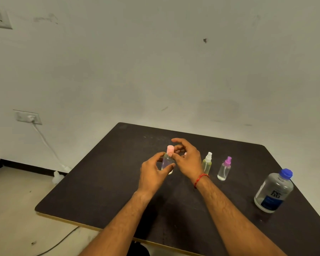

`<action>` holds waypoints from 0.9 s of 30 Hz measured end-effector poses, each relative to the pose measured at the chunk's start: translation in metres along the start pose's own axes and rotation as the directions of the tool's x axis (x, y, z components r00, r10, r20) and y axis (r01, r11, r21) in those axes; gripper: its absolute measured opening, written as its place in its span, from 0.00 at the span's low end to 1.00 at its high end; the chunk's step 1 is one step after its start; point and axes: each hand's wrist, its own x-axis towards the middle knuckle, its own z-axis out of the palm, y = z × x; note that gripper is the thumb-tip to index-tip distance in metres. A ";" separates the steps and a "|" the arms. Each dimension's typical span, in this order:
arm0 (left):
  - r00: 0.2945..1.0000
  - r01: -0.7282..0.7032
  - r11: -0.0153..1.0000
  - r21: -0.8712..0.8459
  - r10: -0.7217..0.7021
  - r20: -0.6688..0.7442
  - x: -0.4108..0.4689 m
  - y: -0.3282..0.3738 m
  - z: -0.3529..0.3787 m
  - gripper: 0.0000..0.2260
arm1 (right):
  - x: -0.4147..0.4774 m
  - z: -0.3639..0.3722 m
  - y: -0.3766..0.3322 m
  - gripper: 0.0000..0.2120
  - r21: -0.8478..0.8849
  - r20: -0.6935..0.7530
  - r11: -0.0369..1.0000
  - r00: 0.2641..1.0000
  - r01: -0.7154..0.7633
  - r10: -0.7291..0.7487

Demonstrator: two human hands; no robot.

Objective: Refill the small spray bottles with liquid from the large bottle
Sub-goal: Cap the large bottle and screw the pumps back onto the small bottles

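A small clear spray bottle with a pink top point(167, 159) stands upright mid-table. My left hand point(151, 174) wraps around its body. My right hand point(187, 157) hovers beside the pink top, fingers curled and spread close to it; whether they touch it I cannot tell. To the right stand a yellowish spray bottle with a white top point(207, 164) and a clear spray bottle with a purple top point(224, 169). The large clear bottle with a blue cap point(274, 192) stands capped near the table's right edge.
The dark square table point(103, 191) sits against a white wall. A wall socket point(28, 117) with a white cable is at the left, and a small white object point(57, 177) lies on the floor by the table's left edge.
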 end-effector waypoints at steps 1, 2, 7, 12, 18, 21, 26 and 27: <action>1.000 -0.004 1.000 -0.003 0.004 0.001 0.000 0.000 0.000 0.19 | 0.000 0.000 0.000 0.21 -0.015 -0.010 1.000 1.000 0.003 -0.003; 1.000 -0.005 1.000 -0.006 0.005 0.002 0.000 0.000 0.000 0.19 | 0.000 0.000 0.001 0.21 -0.022 -0.015 1.000 1.000 0.003 -0.003; 1.000 0.013 1.000 0.005 -0.013 0.000 -0.001 0.000 0.000 0.20 | 0.001 -0.001 0.003 0.23 0.068 0.027 0.998 1.000 -0.011 0.009; 1.000 0.011 1.000 -0.008 -0.011 0.009 -0.002 0.001 0.002 0.19 | 0.000 -0.001 0.004 0.21 0.064 0.010 0.998 1.000 -0.018 0.017; 1.000 0.013 1.000 0.002 -0.013 0.008 -0.002 0.002 0.001 0.19 | 0.001 -0.004 0.006 0.20 0.080 -0.021 0.997 1.000 -0.018 0.019; 1.000 0.016 1.000 0.006 -0.016 0.008 -0.002 0.003 0.003 0.20 | 0.002 -0.004 0.007 0.23 0.104 0.016 0.995 1.000 -0.009 0.007; 1.000 -0.005 1.000 0.004 0.005 0.004 -0.001 0.003 0.005 0.19 | 0.003 -0.002 0.007 0.21 0.087 0.026 0.996 0.999 -0.033 0.031; 1.000 -0.008 1.000 -0.003 0.008 0.002 -0.001 0.003 0.005 0.18 | 0.002 -0.003 0.007 0.20 0.086 0.008 0.996 0.999 -0.031 0.031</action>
